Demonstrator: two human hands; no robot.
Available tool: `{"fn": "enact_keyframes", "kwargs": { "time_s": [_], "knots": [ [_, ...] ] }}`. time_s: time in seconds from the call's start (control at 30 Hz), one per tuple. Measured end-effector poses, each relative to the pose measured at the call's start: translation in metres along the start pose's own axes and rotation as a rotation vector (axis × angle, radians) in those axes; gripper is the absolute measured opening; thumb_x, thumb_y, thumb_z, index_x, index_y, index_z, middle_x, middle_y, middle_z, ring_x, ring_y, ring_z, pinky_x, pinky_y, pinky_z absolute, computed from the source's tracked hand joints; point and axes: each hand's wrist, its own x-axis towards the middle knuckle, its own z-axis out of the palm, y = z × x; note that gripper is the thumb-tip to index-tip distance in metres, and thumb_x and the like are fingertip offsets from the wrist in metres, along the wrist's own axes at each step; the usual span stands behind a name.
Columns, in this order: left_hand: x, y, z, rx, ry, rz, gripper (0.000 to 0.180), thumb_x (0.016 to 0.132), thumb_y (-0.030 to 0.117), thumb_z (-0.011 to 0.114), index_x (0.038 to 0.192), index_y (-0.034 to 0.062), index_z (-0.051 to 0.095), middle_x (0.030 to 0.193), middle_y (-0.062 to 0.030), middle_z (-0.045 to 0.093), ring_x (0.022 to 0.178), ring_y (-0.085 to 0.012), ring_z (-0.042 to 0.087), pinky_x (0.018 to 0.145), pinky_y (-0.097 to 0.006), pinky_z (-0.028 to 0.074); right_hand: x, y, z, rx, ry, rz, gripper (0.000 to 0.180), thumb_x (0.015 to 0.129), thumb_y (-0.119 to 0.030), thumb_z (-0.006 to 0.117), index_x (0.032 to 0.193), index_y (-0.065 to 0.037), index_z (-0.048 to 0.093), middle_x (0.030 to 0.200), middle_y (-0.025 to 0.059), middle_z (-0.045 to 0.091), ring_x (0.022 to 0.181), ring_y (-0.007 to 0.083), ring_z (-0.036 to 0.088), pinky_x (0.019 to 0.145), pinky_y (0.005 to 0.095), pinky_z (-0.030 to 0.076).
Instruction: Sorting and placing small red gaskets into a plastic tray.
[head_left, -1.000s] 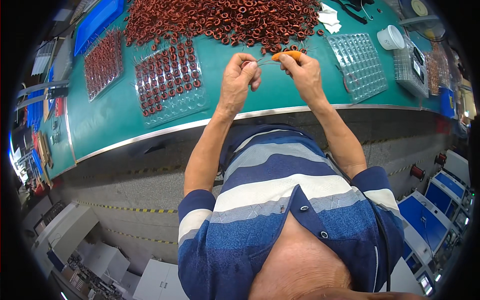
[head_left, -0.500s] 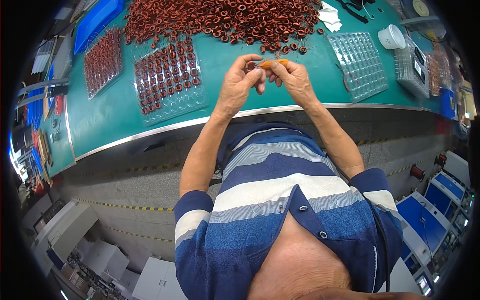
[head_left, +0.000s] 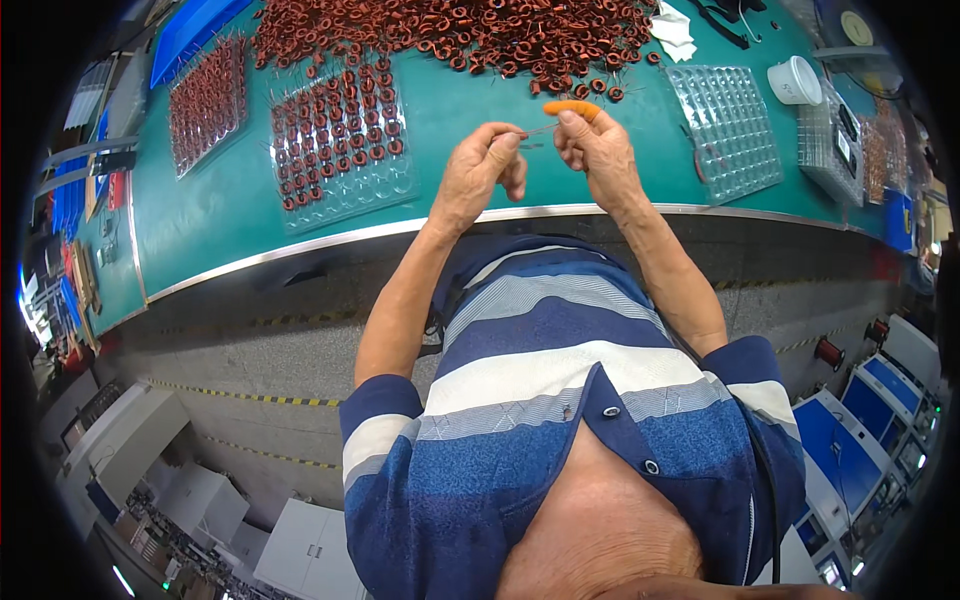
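Head view: both hands up over the green surface (head_left: 230, 215) edge, close together. Left hand (head_left: 478, 170) pinched shut on a thin wire lead (head_left: 535, 132); right hand (head_left: 598, 150), w/ orange fingertip cover (head_left: 572, 107), closed on the lead's other end. Vs. 1 s ago, hands have drawn nearer the body & closer together, so prob. mid-trim or straightening. Part-filled clear tray (head_left: 345, 140) sits left, empty tray (head_left: 725, 125) right, coil pile (head_left: 480, 35) beyond.
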Motion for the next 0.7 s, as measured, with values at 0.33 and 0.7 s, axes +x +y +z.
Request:
{"fn": "enact_keyframes", "kwargs": {
  "time_s": [0.33,0.7],
  "knots": [
    [-0.003,-0.008,0.003,0.094,0.034,0.056,0.026,0.098,0.024,0.051,0.107,-0.0004,0.056,0.069,-0.0034,0.053,0.056,-0.0099,0.05,0.051,-0.023,0.042,-0.011,-0.005,0.007,-0.078,-0.011,-0.04,0.021,0.088,-0.02,0.067,0.094,0.0,0.065,0.071,0.0031,0.062,0.059,0.0075,0.055,0.052,0.0185,0.042],
    [-0.004,-0.018,0.024,-0.495,0.17,-0.045,0.018,0.097,0.019,0.048,0.105,0.0038,0.052,0.064,-0.007,0.051,0.05,-0.0159,0.049,0.046,-0.027,0.041,-0.008,0.01,0.002,-0.208,0.063,-0.211,0.022,0.088,-0.02,0.068,0.096,0.0,0.063,0.075,0.0057,0.064,0.061,0.0095,0.057,0.055,0.021,0.044]
  ]
}}
